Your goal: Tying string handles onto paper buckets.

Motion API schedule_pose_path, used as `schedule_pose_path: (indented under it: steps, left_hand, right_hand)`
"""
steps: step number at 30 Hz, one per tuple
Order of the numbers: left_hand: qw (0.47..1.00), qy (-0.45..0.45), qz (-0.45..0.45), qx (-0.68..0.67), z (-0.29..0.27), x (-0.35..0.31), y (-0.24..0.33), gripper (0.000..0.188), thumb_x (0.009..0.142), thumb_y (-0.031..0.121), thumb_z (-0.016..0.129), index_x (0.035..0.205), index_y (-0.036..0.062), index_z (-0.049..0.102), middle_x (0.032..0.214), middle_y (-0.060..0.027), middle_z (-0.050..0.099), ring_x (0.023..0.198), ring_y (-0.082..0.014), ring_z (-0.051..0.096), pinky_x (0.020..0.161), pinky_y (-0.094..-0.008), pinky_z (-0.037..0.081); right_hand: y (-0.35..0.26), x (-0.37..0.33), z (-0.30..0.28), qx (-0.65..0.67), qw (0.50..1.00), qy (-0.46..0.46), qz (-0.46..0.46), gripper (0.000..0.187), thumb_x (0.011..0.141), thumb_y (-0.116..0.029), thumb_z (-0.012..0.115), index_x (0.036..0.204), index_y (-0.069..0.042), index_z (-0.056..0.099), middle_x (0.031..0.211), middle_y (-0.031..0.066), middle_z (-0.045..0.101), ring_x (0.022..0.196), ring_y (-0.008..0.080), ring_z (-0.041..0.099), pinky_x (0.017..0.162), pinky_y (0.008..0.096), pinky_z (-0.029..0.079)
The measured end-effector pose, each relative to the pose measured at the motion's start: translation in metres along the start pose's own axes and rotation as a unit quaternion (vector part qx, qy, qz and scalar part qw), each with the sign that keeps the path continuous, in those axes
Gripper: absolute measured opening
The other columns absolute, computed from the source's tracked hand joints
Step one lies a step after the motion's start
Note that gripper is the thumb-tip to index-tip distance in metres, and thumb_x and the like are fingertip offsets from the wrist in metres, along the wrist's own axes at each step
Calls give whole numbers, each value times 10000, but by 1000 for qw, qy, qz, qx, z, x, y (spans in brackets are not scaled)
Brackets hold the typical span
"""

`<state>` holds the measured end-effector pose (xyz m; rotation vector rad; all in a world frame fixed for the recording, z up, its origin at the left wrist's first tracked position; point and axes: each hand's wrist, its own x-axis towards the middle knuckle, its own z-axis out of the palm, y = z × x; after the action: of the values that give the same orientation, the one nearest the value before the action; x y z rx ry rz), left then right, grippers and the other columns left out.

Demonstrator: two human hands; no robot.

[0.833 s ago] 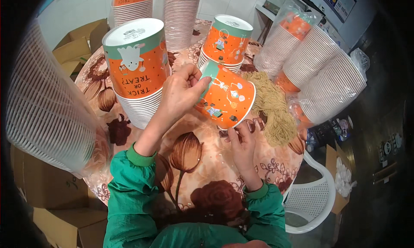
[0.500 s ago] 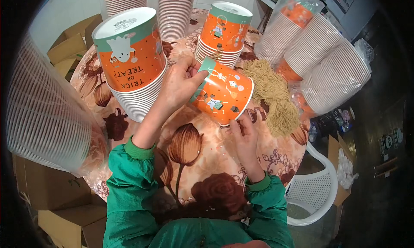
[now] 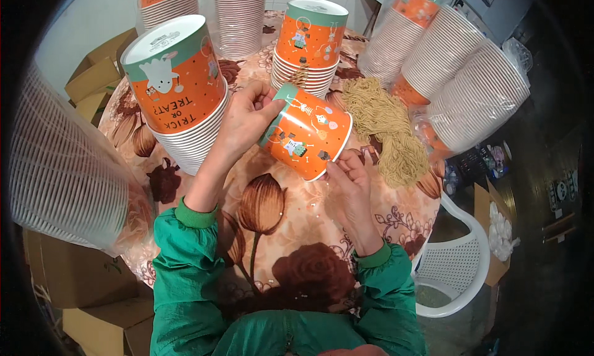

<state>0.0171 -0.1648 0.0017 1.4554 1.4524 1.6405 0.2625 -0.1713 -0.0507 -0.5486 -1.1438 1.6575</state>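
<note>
An orange paper bucket (image 3: 306,130) with a green band and cartoon figures is held tilted above the table, its white rim facing lower right. My left hand (image 3: 247,118) grips it at the green base end, thumb on the outside. At the rim, my right hand (image 3: 351,180) pinches the edge between thumb and fingers. Left of it stands a tall upside-down stack of matching buckets (image 3: 176,77). Just behind is a shorter upside-down stack (image 3: 309,40) with a strand of twine at its front. A bundle of tan twine (image 3: 390,133) lies right of my hands.
Plastic-wrapped bucket stacks (image 3: 461,96) lean along the right edge, and another wrapped stack (image 3: 68,164) rises at the near left. More stacks (image 3: 240,22) stand at the back. The flowered tablecloth (image 3: 272,263) covers the table. Cardboard boxes (image 3: 105,325) and a white chair (image 3: 451,266) stand beside it.
The whole view has shifted slightly, moving the stacks left in the picture. My right thumb sits a little further onto the bucket's side near the rim. My left hand keeps its grip.
</note>
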Motion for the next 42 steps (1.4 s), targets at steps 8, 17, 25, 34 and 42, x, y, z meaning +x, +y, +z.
schedule_pose_path:
  steps: [8,17,25,34,42]
  left_hand:
    - [895,-100,300,316,22,-41,61,754,747,281,853,1396,72,532,1345,-167,512,1286,-366,482,1073,-472,404]
    - [780,-86,326,527,51,-64,53,652,764,175,746,1381,99,551,1414,-154,523,1306,-332,509,1022,-465,479]
    - [858,-11,328,396,22,-28,20,314,779,24,630,1082,66,701,1011,-60,687,906,-263,665,745,-374,569]
    - [954,-45,281,97,27,-14,-15,350,814,-96,546,1122,10,675,1119,-160,674,1018,-365,659,925,-431,534]
    - [967,-51,64,243,-1,-18,10,174,951,110,610,1066,-22,619,956,-103,643,828,-237,621,748,-380,493]
  right_hand:
    - [-19,-7,15,109,992,36,43,218,993,-43,619,1210,-35,595,1161,78,688,1033,152,664,877,333,562]
    - [-12,-12,10,28,999,4,35,131,1021,-30,570,1147,-28,605,1072,78,690,992,137,669,851,307,560]
    - [-29,-31,10,-324,916,-11,-236,165,971,24,602,1135,29,592,952,99,686,888,152,680,739,261,527]
    - [-18,10,-7,-611,707,-77,-347,867,735,-252,845,1477,-49,444,1492,171,440,1387,398,400,1141,550,293]
    - [-8,4,1,-689,630,-37,-357,857,713,-298,879,1440,-59,493,1478,159,443,1383,395,392,1125,567,304]
